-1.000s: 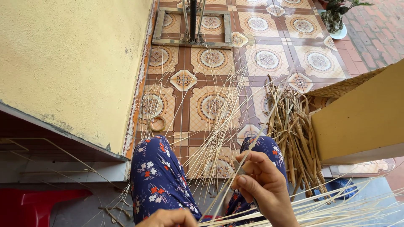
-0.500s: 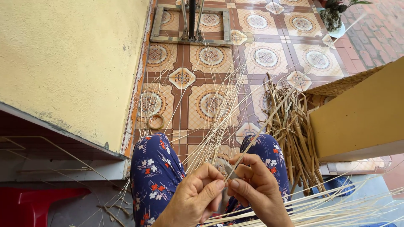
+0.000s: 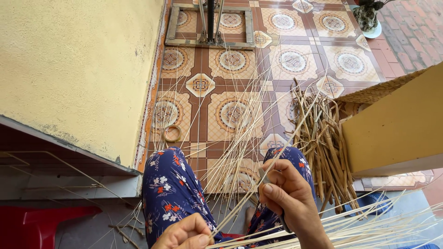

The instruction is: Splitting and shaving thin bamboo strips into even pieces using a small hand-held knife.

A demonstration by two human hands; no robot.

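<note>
Down low, the right hand (image 3: 288, 198) has its thumb and fingers pinched shut on a small metal blade (image 3: 264, 175) and on a long pale strip (image 3: 272, 159) that slants up to the right from it. The left hand (image 3: 187, 234), at the bottom edge, is curled closed around the lower end of the same strip, thumb pressed against the fingers. Both hands sit over the person's knees in blue flowered trousers (image 3: 173, 189).

Between and beyond the knees, a fan of thin pale strips (image 3: 230, 133) stands up off the patterned tile floor (image 3: 230, 60). More loose strips (image 3: 369, 228) lie across the lower right corner. Just right of the right knee, a heap of thicker brown cane pieces (image 3: 323, 143) lies on the tiles, touching a woven basket (image 3: 376, 91), whose inside is hidden behind a yellow board (image 3: 397, 124).

A small ring (image 3: 172, 133) lies on the floor near the yellow wall (image 3: 78, 69). Farther off stand a metal frame (image 3: 210, 25) and a potted plant (image 3: 368, 16).
</note>
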